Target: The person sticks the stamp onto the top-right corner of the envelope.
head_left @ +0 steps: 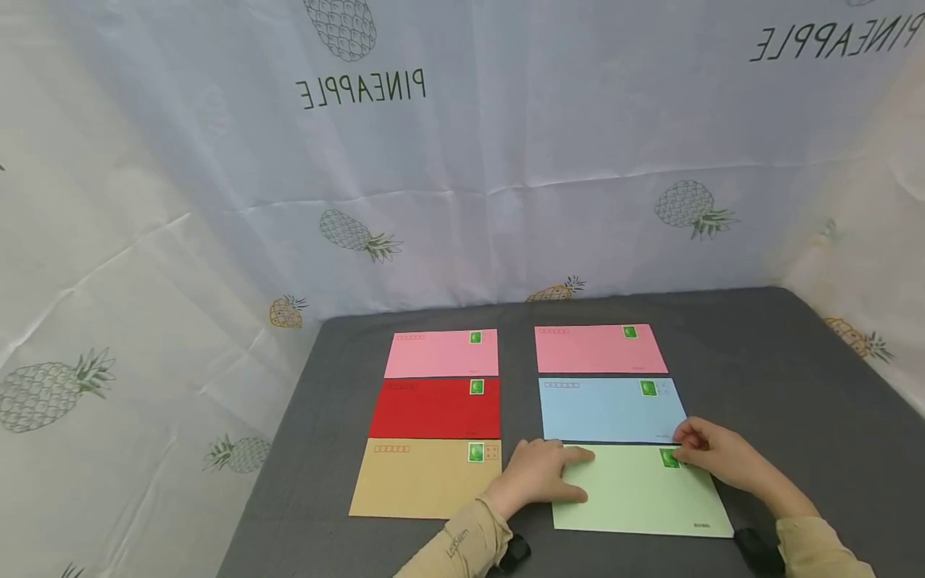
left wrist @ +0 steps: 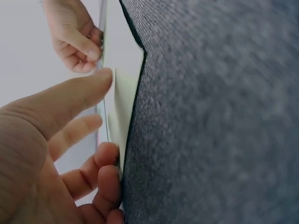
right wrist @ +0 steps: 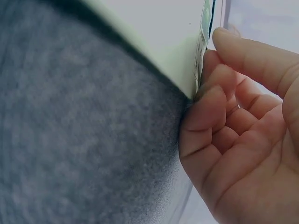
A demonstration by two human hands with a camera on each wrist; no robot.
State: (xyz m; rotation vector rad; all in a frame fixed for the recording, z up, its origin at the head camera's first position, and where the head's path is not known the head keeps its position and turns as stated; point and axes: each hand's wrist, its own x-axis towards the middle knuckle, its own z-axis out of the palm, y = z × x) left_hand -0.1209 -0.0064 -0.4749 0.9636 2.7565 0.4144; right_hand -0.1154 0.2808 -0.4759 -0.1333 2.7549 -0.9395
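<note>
A pale green envelope (head_left: 636, 498) lies on the dark grey table, with a green stamp (head_left: 670, 458) at its upper right corner. My left hand (head_left: 538, 474) rests at the envelope's left side, thumb and index finger spread over its edge. In the left wrist view, other fingers (left wrist: 108, 182) bend beside that edge. My right hand (head_left: 723, 457) is at the upper right corner, thumb close by the stamp and fingers loosely curled. The right wrist view shows these fingers (right wrist: 205, 112) against the envelope's corner, the thumb apart from them.
Directly above lie a blue envelope (head_left: 607, 411) and a pink envelope (head_left: 600, 350), both stamped. The left column holds a pink envelope (head_left: 437, 355), a red envelope (head_left: 433, 409) and a tan envelope (head_left: 419, 482), each with a green stamp. A pineapple-print cloth (head_left: 470, 144) hangs behind the table (head_left: 289, 498).
</note>
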